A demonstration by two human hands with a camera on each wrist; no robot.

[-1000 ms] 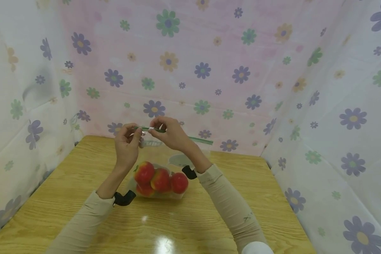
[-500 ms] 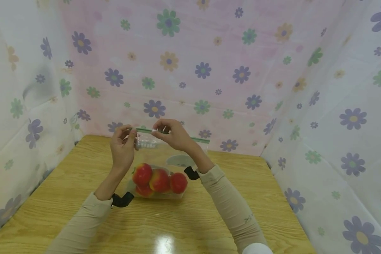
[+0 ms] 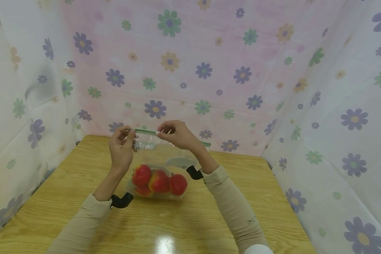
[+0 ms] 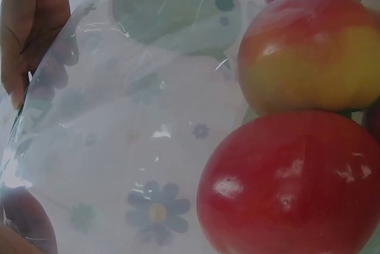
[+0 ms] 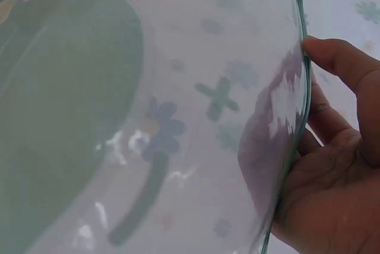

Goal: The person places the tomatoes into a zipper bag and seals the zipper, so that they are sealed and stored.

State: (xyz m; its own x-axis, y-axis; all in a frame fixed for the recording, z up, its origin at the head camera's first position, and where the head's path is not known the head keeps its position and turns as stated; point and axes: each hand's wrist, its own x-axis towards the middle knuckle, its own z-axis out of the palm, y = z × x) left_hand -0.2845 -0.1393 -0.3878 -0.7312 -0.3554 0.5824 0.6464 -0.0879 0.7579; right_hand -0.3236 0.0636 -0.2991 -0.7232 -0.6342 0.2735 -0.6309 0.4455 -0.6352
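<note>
A clear zip bag (image 3: 158, 155) with a green zip strip (image 3: 143, 131) stands upright on the table. Several red-and-yellow apples (image 3: 159, 181) lie in its bottom. My left hand (image 3: 120, 151) pinches the strip at the bag's left corner. Further right, my right hand (image 3: 179, 135) pinches the strip at a small white slider (image 3: 158, 133), thumb towards me. Through the film in the right wrist view, some fingers of the right hand (image 5: 332, 153) show behind the bag. In the left wrist view the apples (image 4: 291, 183) fill the right side, beside a green print on the film.
The wood-grain table (image 3: 158, 225) extends around the bag on all sides. Flower-printed cloth (image 3: 190, 53) hangs behind and at both sides. A black wrist mount (image 3: 122, 200) sits on the left sleeve, another black mount (image 3: 194, 173) on the right.
My right hand has slid a little right along the zip strip with the white slider. My left hand has shifted slightly left, widening the stretch of strip between the hands.
</note>
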